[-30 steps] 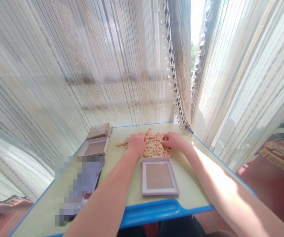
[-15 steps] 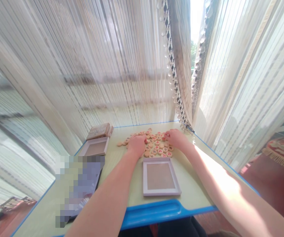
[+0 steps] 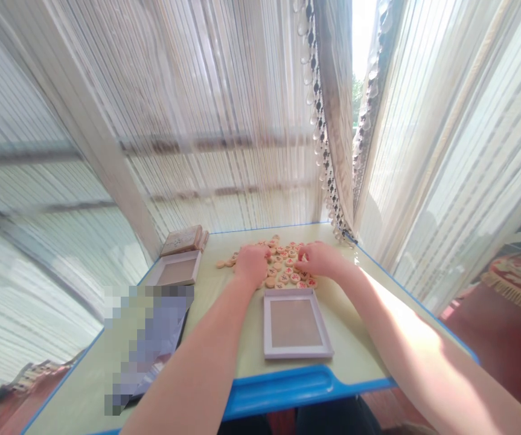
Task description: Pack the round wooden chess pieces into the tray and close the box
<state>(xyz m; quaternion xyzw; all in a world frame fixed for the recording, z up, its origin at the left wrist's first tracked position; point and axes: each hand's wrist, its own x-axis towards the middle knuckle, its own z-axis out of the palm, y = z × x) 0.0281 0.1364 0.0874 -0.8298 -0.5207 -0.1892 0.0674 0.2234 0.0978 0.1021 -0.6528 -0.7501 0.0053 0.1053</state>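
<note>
Round wooden Chinese chess pieces (image 3: 289, 263) with red and dark characters lie in a loose heap toward the far side of the table; some show plain faces. My left hand (image 3: 252, 264) is over the left part of the heap, fingers curled inward with the tips close together; whatever is in them is hidden. At the right side of the heap, my right hand (image 3: 322, 258) has bent fingers, with a gap between finger and thumb over the pieces. A shallow white-rimmed box tray (image 3: 267, 326) with a brown bottom lies on my side of the heap.
At the table's far left sit a printed box (image 3: 181, 240) and another shallow tray (image 3: 176, 272). A dark flat object (image 3: 160, 344), partly blurred out, lies left of my left arm. The table has a blue edge (image 3: 282, 386); sheer curtains (image 3: 224, 121) hang behind.
My right hand has come slightly nearer and left over the pieces, with finger and thumb now further apart. My left hand stays almost in place. The view has shifted slightly.
</note>
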